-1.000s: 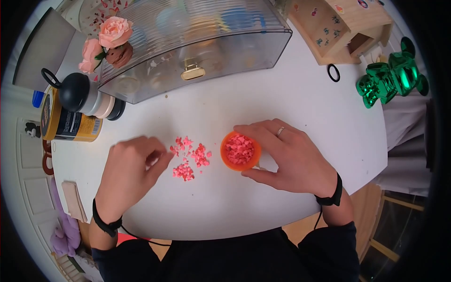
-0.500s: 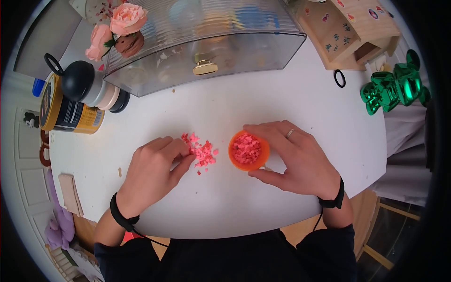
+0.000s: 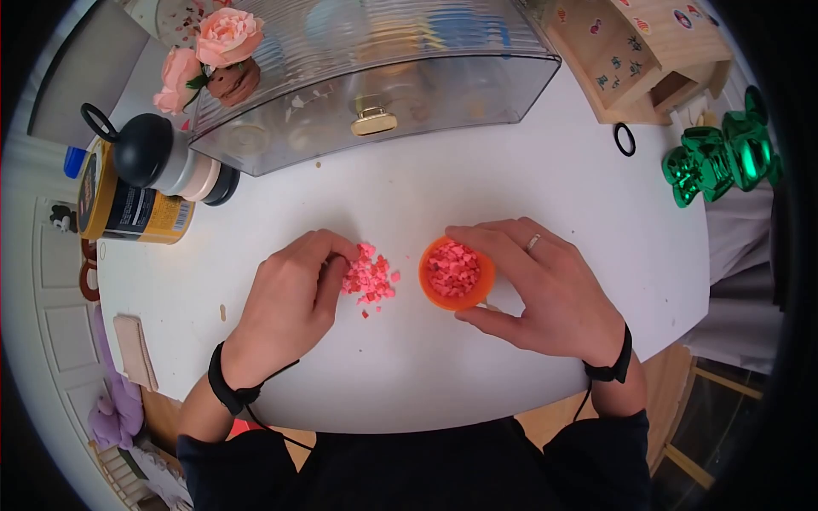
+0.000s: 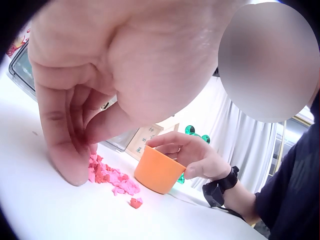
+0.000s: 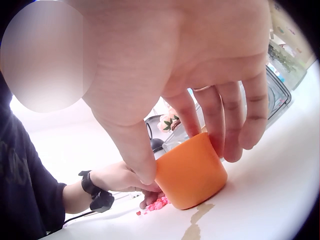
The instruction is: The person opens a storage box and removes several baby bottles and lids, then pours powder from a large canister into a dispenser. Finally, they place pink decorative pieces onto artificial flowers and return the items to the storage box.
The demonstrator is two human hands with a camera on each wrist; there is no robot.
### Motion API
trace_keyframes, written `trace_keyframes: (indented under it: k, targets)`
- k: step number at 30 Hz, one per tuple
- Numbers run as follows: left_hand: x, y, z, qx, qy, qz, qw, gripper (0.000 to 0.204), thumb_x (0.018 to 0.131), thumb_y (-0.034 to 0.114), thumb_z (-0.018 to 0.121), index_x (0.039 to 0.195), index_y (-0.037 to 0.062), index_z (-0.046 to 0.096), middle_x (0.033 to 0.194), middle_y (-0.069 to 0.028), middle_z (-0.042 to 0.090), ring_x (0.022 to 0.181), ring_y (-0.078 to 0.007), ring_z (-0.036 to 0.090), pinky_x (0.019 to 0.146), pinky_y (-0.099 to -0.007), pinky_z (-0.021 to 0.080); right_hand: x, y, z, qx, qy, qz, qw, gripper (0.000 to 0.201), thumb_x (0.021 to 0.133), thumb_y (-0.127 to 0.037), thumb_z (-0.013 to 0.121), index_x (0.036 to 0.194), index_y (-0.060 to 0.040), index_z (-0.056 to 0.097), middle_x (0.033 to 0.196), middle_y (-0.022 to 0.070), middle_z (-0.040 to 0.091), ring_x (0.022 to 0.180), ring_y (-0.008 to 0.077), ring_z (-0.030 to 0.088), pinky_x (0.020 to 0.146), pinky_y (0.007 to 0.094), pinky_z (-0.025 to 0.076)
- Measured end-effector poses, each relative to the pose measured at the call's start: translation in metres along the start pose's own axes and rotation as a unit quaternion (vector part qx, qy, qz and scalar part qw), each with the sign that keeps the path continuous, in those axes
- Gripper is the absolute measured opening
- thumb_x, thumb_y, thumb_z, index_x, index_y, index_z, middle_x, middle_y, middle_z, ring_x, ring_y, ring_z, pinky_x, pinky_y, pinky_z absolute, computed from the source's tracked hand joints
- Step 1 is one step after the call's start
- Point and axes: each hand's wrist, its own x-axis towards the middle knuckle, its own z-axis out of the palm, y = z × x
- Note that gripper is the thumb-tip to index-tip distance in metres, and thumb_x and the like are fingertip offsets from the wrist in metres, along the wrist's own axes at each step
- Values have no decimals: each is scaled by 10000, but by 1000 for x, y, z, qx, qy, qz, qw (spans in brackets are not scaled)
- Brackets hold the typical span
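My right hand (image 3: 554,285) holds an orange cup (image 5: 192,172) at its rim, thumb on one side and fingers on the other; a ring sits on one finger. Small pink pieces (image 3: 453,269) fill the cup, which stands on the white table. To its left lies a loose pile of pink and red bits (image 3: 372,277). My left hand (image 3: 294,294) rests at the pile's left side, its fingers pointing down. In the left wrist view its fingertips (image 4: 72,167) are right at the table beside the bits, with the thumb close to the fingers.
A clear storage box (image 3: 375,94) with a gold latch stands at the back. Far left are a black-lidded bottle (image 3: 149,153) and a yellow tub (image 3: 128,204). A wooden house (image 3: 630,60), a black ring (image 3: 625,140) and a shiny green figure (image 3: 720,157) are at the back right.
My left hand has moved right to the bits, and the separate clumps are now one pile. My right hand has stayed on the cup. The view has shifted slightly.
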Motion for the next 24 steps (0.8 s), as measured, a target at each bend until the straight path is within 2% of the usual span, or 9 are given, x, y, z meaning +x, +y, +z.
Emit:
trace_keyframes:
  k: [3, 6, 7, 10, 11, 14, 17, 20, 24]
  targets:
    - [5, 2, -8, -1, 16, -61, 998, 212, 1029, -83, 580, 1202, -37, 694, 877, -104, 704, 732, -200, 687, 719, -336, 571, -1, 0, 0, 1, 3, 0, 1000, 692, 849, -227, 909, 1468, -94, 630, 1274, 128, 722, 1124, 359, 724, 952, 434, 608]
    - [8, 4, -4, 26, 47, 1, 999, 274, 1006, -92, 570, 1253, -41, 677, 997, -135, 698, 828, -230, 689, 766, -348, 573, -1, 1, 0, 3, 4, 0, 1000, 688, 849, -219, 908, 1466, -92, 629, 1274, 128, 722, 1125, 363, 723, 959, 436, 606]
    - [10, -1, -4, 76, 8, 35, 996, 349, 966, -59, 636, 1314, -42, 662, 1123, -162, 653, 953, -272, 687, 830, -366, 580, -1, 1, -1, 3, 4, -1, 1000, 687, 850, -217, 907, 1465, -91, 628, 1275, 128, 723, 1125, 364, 723, 961, 437, 606]
    - [9, 16, 3, 62, -25, 49, 997, 440, 920, -13, 724, 1354, -35, 658, 1174, -169, 613, 1000, -302, 684, 865, -377, 598, -1, 1, -2, 7, 1, 1, 1000, 671, 858, -213, 903, 1458, -89, 630, 1276, 129, 724, 1124, 365, 723, 967, 438, 604]
    - [9, 19, 2, 68, -50, 39, 996, 531, 880, 31, 823, 1380, -25, 652, 1216, -163, 598, 1026, -308, 682, 895, -376, 617, -1, 1, -2, 8, 0, 2, 1000, 669, 861, -214, 902, 1459, -87, 630, 1276, 130, 725, 1125, 367, 723, 968, 438, 605]
    - [6, 24, 3, 122, -51, 127, 983, 616, 849, 64, 889, 1412, -8, 648, 1238, -157, 604, 1051, -317, 685, 887, -376, 633, -2, 1, -1, 8, -1, 4, 1000, 663, 868, -217, 900, 1460, -84, 632, 1278, 130, 727, 1129, 370, 724, 972, 439, 605]
    - [1, 23, 3, 108, -69, 111, 986, 622, 854, 67, 911, 1425, 25, 668, 1255, -147, 606, 1094, -319, 687, 881, -388, 644, -2, 2, 0, 6, -2, 4, 1000, 666, 872, -222, 900, 1464, -80, 631, 1282, 130, 726, 1138, 372, 724, 975, 440, 607]
    - [2, 15, 1, 87, -78, 124, 985, 544, 888, 24, 880, 1404, 69, 714, 1251, -134, 622, 1086, -305, 704, 871, -388, 653, -2, 1, 0, 7, -4, 1, 1000, 673, 874, -224, 900, 1471, -79, 625, 1287, 131, 724, 1149, 373, 724, 978, 443, 609]
    - [3, 12, 3, 85, -58, 122, 987, 409, 911, -21, 846, 1300, 92, 785, 1211, -111, 660, 975, -286, 735, 820, -372, 654, -1, 0, 0, 7, -10, 2, 1000, 681, 873, -221, 900, 1477, -79, 617, 1292, 132, 720, 1159, 373, 722, 981, 447, 610]
